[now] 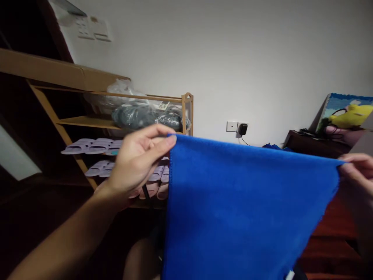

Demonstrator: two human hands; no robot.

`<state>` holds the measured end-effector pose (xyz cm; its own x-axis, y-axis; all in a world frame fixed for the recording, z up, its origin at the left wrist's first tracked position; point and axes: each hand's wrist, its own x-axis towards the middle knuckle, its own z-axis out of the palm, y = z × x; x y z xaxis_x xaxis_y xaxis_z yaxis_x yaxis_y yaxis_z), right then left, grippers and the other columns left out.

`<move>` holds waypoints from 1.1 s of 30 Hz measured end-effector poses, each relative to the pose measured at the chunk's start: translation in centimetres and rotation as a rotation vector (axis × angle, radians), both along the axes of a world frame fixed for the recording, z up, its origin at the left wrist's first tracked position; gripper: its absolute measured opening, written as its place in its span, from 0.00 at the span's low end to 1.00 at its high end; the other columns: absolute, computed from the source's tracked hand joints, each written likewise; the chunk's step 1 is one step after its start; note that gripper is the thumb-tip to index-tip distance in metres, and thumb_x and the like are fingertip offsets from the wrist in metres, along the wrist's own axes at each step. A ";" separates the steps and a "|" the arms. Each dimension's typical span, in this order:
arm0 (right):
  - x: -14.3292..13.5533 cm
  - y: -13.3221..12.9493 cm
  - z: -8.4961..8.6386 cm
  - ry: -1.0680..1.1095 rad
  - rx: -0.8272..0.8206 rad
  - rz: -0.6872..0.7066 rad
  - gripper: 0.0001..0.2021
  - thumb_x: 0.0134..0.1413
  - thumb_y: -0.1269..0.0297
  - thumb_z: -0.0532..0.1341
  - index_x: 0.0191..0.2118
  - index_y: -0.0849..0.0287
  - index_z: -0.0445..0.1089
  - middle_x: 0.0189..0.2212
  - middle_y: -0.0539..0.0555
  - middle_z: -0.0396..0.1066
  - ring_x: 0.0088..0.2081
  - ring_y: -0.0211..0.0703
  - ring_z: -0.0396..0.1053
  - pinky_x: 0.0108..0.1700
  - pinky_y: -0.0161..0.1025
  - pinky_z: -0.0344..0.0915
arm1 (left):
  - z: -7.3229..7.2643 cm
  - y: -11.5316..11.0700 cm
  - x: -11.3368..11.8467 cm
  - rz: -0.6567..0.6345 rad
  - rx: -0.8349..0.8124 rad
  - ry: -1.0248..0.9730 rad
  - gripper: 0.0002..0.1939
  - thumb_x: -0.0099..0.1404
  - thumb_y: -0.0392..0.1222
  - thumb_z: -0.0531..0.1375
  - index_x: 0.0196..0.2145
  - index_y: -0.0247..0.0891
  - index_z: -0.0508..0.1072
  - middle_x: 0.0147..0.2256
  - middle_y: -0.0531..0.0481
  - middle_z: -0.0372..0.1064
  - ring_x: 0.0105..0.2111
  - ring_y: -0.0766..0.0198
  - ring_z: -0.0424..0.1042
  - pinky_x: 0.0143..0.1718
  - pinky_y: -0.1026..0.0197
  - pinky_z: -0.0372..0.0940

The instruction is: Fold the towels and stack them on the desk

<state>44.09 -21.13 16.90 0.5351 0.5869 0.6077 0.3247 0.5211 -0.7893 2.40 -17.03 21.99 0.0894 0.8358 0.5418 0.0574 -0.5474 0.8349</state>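
A bright blue cloth towel (239, 206) hangs spread out between my two hands, its top edge pulled nearly straight and sloping slightly down to the right. My left hand (140, 159) pinches the upper left corner between thumb and fingers. At the right edge of the view, my right hand (359, 173) pinches the upper right corner; part of that hand lies outside the picture. A small white tag shows near the towel's lower right. The towel's bottom runs out of view.
Behind my left hand stands a wooden shoe rack (186, 112) with slippers (100, 146) and plastic-wrapped items (136, 114). A long cardboard box (67, 74) lies on top. A black plug (243, 129) sits in the wall socket. At right, a yellow plush toy (354, 116) rests on a dark cabinet (303, 144).
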 end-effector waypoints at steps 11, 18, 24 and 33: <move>-0.5 9.9 -8.7 0.005 -0.293 0.452 0.15 0.40 0.52 0.69 0.31 0.57 0.70 0.23 0.49 0.65 0.25 0.34 0.62 0.28 0.33 0.62 | -11.5 9.9 0.4 -0.045 -0.218 -0.098 0.15 0.51 0.51 0.66 0.31 0.39 0.71 0.25 0.54 0.70 0.25 0.65 0.68 0.29 0.64 0.62; -0.4 16.3 -13.9 -0.180 -0.475 0.461 0.21 0.40 0.45 0.65 0.28 0.60 0.67 0.20 0.50 0.64 0.23 0.36 0.61 0.26 0.36 0.59 | -15.6 17.1 0.8 0.105 -0.142 0.327 0.16 0.54 0.55 0.61 0.27 0.37 0.70 0.20 0.54 0.65 0.23 0.63 0.65 0.26 0.64 0.58; -0.2 21.2 -18.0 -0.356 -0.560 0.344 0.20 0.41 0.43 0.60 0.26 0.58 0.62 0.20 0.49 0.65 0.23 0.37 0.62 0.27 0.36 0.59 | -18.9 21.2 1.0 0.191 -0.044 0.517 0.07 0.52 0.41 0.60 0.21 0.38 0.68 0.26 0.50 0.70 0.32 0.57 0.70 0.38 0.58 0.62; -1.2 24.0 -20.2 -0.793 -0.586 0.071 0.06 0.51 0.61 0.56 0.30 0.58 0.67 0.35 0.56 0.70 0.40 0.45 0.65 0.42 0.40 0.56 | -23.3 24.9 0.9 0.186 0.028 0.684 0.05 0.59 0.39 0.57 0.33 0.38 0.72 0.45 0.44 0.74 0.48 0.53 0.71 0.50 0.55 0.62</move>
